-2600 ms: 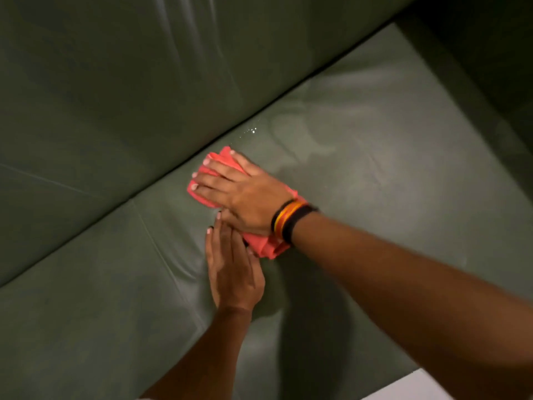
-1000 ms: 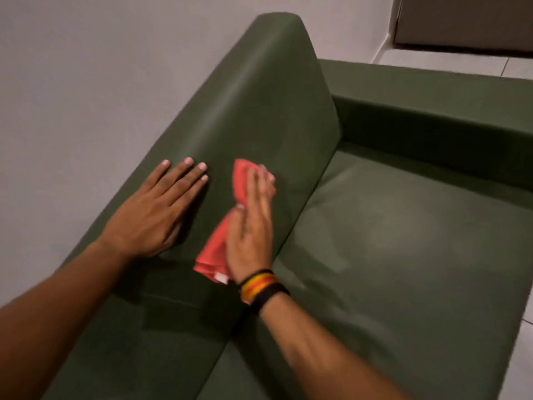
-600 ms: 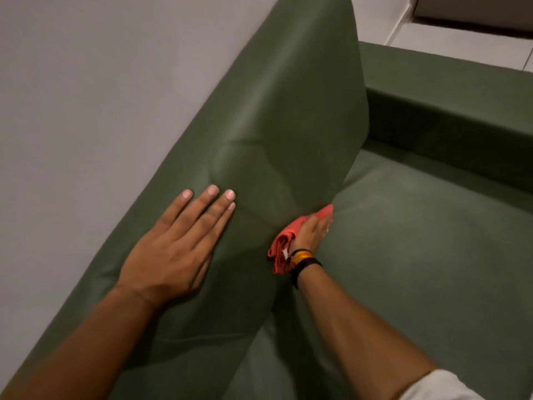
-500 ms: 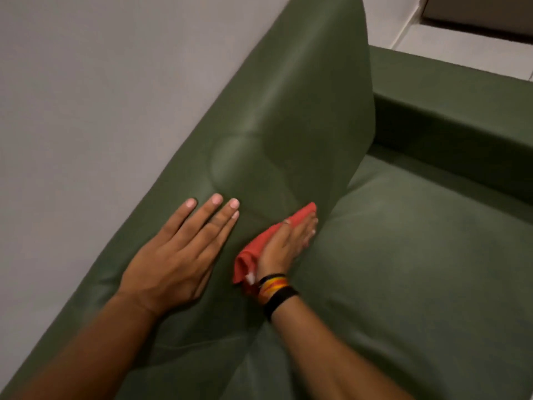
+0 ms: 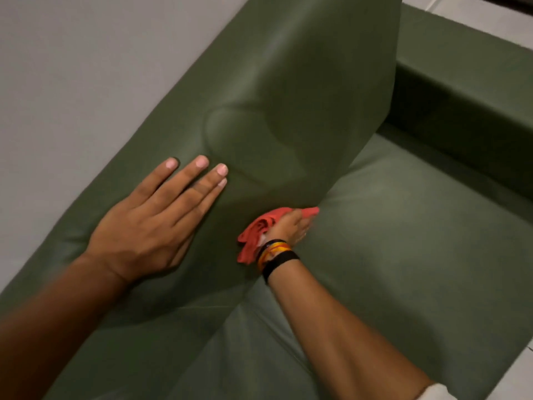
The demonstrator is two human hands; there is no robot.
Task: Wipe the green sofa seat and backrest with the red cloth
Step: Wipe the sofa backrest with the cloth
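Observation:
The green sofa backrest point(image 5: 288, 90) rises from lower left to top centre, and the seat point(image 5: 403, 241) spreads out to its right. My right hand point(image 5: 288, 228) presses the red cloth point(image 5: 256, 235) against the bottom of the backrest, right at the crease where it meets the seat. Bands in black, orange and yellow circle that wrist. My left hand point(image 5: 155, 220) lies flat on the upper backrest, fingers spread, holding nothing. A faint damp patch shows on the backrest above the cloth.
A grey wall point(image 5: 86, 67) stands directly behind the backrest on the left. The sofa's green armrest point(image 5: 467, 70) closes off the far end of the seat. Pale floor tiles point(image 5: 490, 18) show beyond it and at the bottom right corner.
My right hand has slid the cloth down the backrest from mid-height to the seat crease. My left hand has stayed flat on the backrest. The camera has moved closer.

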